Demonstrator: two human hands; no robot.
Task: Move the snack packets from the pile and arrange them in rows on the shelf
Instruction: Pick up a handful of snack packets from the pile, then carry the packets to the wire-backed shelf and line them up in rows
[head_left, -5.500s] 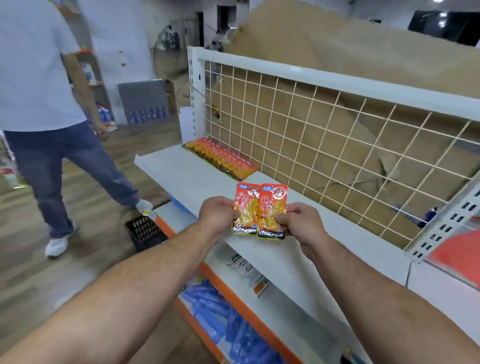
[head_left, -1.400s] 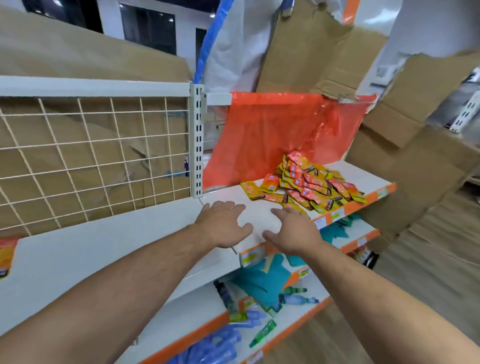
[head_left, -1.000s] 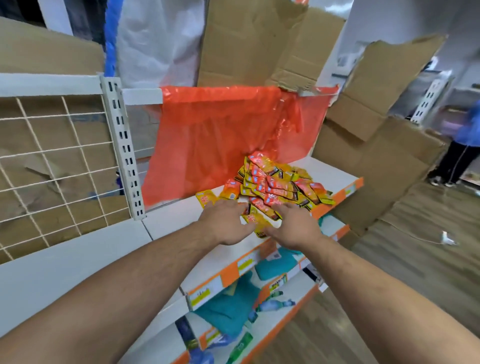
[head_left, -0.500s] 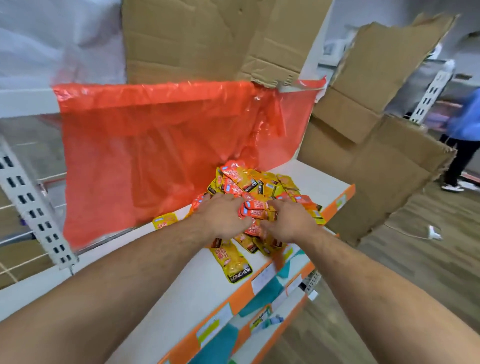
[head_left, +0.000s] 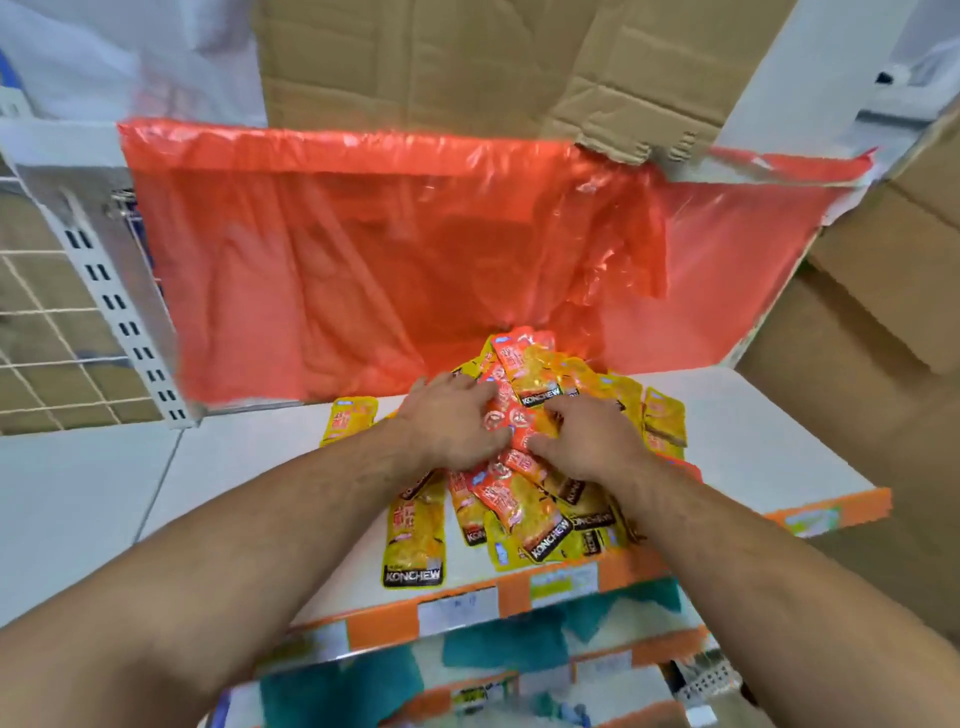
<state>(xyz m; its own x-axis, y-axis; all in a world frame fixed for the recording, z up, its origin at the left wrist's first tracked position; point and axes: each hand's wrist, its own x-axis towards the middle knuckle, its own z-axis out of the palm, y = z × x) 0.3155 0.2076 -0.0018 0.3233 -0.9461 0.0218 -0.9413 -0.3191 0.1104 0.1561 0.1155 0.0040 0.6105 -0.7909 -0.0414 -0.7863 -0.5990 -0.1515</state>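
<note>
Nearest to us, in front of the pile (head_left: 535, 384), the orange-and-white front strip (head_left: 561, 582) marks the lip of the shelf (head_left: 753, 431). A loose yellow packet (head_left: 414, 540) lies just short of that lip, and several others at the pile's near foot sit close to it, so a careless sweep could tip them over. On the pile itself, our left hand (head_left: 452, 421) lies spread across the red packets, fingers fairly straight. Our right hand (head_left: 587, 441) rests just to its right with fingers bent down into the heap; whether it has pinched a packet we cannot tell. We judge this to be the picking step: gathering a few packets before carrying them off to be lined up. The next move calls for closing on a small, squared handful and lifting it straight up without dragging neighbours forward. Left of the pile the shelf is bare white beyond one stray yellow packet (head_left: 349, 418), and that is our way out towards the slotted upright (head_left: 119, 312); right of the pile there is a shorter bare stretch before the shelf's end. Behind the pile hangs an orange plastic sheet (head_left: 389, 260), touching its back, with cardboard (head_left: 467, 62) above.
</note>
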